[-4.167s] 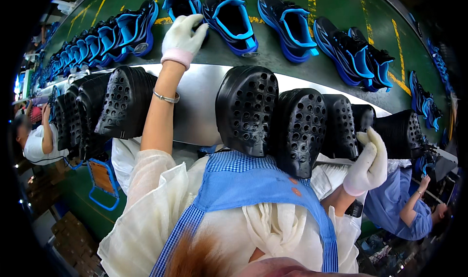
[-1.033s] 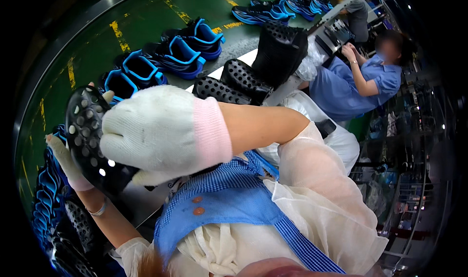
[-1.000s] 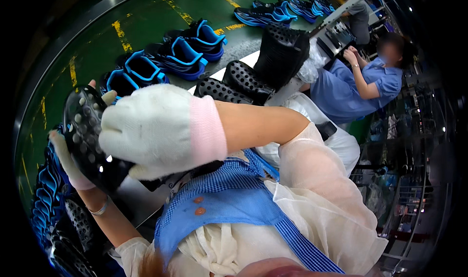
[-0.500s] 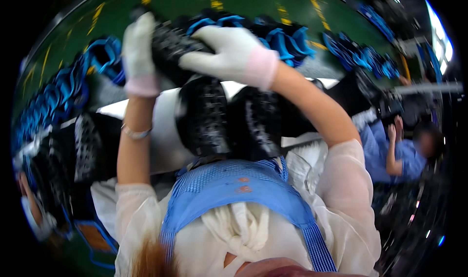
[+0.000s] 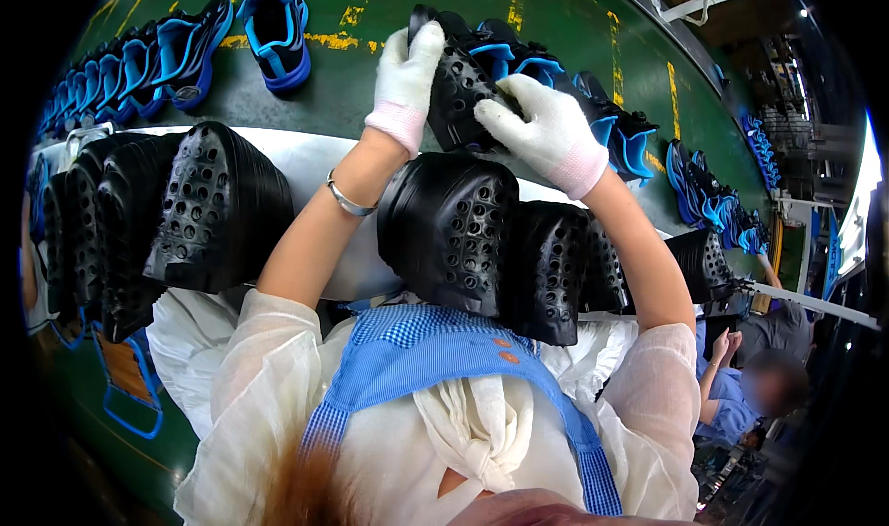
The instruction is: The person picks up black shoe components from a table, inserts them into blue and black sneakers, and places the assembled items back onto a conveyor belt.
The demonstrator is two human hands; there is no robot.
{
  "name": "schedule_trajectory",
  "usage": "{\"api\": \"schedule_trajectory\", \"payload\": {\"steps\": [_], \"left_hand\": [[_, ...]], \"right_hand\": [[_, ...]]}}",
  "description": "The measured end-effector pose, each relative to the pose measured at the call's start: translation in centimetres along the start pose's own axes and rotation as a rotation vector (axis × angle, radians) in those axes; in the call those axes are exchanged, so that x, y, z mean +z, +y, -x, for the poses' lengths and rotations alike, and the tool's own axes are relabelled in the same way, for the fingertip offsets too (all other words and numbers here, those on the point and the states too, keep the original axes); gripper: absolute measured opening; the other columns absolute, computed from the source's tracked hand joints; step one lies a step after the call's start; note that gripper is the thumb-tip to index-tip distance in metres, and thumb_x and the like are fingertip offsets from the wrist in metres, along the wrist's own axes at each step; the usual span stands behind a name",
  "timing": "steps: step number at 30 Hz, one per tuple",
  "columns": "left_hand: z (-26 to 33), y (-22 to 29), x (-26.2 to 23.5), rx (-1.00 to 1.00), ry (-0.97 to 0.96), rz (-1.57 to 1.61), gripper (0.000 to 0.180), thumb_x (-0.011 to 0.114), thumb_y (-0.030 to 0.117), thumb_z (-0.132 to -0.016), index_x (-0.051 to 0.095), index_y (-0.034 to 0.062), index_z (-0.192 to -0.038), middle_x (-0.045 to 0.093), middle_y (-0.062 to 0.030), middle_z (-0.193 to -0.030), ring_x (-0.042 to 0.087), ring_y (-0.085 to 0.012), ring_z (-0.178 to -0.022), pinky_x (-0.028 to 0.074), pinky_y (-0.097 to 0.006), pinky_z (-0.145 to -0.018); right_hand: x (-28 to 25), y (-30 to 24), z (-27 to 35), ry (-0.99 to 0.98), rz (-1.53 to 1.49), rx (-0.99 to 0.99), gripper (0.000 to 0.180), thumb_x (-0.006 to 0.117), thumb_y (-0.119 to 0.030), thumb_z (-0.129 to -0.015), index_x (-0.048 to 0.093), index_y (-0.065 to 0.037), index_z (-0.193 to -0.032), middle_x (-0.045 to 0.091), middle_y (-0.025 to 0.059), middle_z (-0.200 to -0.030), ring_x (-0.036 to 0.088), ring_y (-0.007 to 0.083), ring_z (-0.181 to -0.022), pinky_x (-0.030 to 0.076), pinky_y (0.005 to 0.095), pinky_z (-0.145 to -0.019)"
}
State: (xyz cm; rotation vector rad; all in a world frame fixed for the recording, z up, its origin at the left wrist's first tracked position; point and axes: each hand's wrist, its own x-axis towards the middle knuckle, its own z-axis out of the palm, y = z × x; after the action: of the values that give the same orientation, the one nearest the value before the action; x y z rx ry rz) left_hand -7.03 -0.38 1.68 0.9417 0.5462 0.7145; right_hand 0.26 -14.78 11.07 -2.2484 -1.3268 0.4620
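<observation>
Both my hands wear white knit gloves with pink cuffs. My left hand (image 5: 406, 86) grips the upper left side of a black holed piece (image 5: 456, 95), which looks like a shoe sole and is tilted over the far side of the white table (image 5: 324, 156). My right hand (image 5: 546, 132) is closed at its right edge, thumb toward the holed face; the fingers behind are partly hidden. Just below, nearer to me, stands a stack of similar black holed pieces (image 5: 454, 225). Its underside is out of sight.
More black stacks (image 5: 218, 211) stand on the left, others on the right (image 5: 699, 262). Beyond the table, black-and-blue shoes (image 5: 190, 54) stand in rows on a green surface with yellow marks; one shoe (image 5: 275, 40) stands apart. Another person (image 5: 727, 387) sits far right.
The view has turned, so the shoes and stacks appear shifted. Both hands still hold the black piece, now farther right in the picture, and it shows more sharply.
</observation>
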Motion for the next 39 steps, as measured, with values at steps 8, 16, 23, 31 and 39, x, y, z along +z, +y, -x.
{"api": "schedule_trajectory", "payload": {"steps": [8, 16, 23, 31, 39], "left_hand": [[-0.1, 1.2, 1.2, 0.188, -0.066, -0.103, 0.051, 0.063, 0.038, -0.090, 0.057, -0.0062, -0.115, 0.065, -0.0062, -0.099, 0.057, -0.0114, -0.093, 0.046, -0.025, -0.084], [0.4, 1.3, -2.6, 0.046, -0.662, -0.779, 0.037, 0.055, 0.034, -0.093, 0.065, 0.0018, -0.109, 0.065, -0.0084, -0.095, 0.062, -0.0177, -0.085, 0.050, -0.031, -0.075], [0.1, -3.4, -3.4, 0.394, -0.730, -0.968, 0.026, 0.060, 0.022, -0.085, 0.066, 0.0035, -0.102, 0.063, -0.0157, -0.100, 0.060, -0.0326, -0.096, 0.048, -0.039, -0.086], [0.4, -3.4, -3.0, 0.381, -0.625, -1.075, 0.027, 0.062, 0.021, -0.084, 0.067, 0.0071, -0.105, 0.064, -0.0114, -0.104, 0.062, -0.0317, -0.095, 0.051, -0.037, -0.086], [0.4, -4.6, -2.8, 0.393, -0.548, -1.184, 0.024, 0.058, 0.025, -0.086, 0.068, 0.0103, -0.102, 0.063, -0.0080, -0.103, 0.061, -0.0301, -0.096, 0.051, -0.042, -0.082]], "right_hand": [[-0.8, -1.2, 0.3, 0.042, 0.066, 0.044, 0.044, 0.070, -0.040, -0.074, 0.058, 0.001, -0.083, 0.062, 0.0190, -0.072, 0.064, 0.0343, -0.070, 0.052, 0.0383, -0.067], [-4.9, 2.2, 0.5, -0.119, 0.281, 0.091, 0.041, 0.067, -0.038, -0.076, 0.066, 0.001, -0.087, 0.064, 0.0194, -0.074, 0.064, 0.0322, -0.069, 0.051, 0.0383, -0.066], [-3.6, 4.7, -6.5, -0.357, 0.450, 0.057, 0.053, 0.060, -0.049, -0.076, 0.067, 0.002, -0.085, 0.066, 0.0216, -0.079, 0.064, 0.0345, -0.077, 0.051, 0.0389, -0.073], [-0.4, 1.6, -9.1, -0.347, 0.691, 0.166, 0.052, 0.054, -0.046, -0.078, 0.070, 0.001, -0.093, 0.068, 0.0218, -0.092, 0.066, 0.0344, -0.089, 0.053, 0.0382, -0.083], [-1.2, 2.8, -9.7, -0.376, 0.654, 0.064, 0.054, 0.057, -0.048, -0.077, 0.068, 0.004, -0.088, 0.066, 0.0240, -0.085, 0.065, 0.0373, -0.084, 0.052, 0.0398, -0.080]]}}
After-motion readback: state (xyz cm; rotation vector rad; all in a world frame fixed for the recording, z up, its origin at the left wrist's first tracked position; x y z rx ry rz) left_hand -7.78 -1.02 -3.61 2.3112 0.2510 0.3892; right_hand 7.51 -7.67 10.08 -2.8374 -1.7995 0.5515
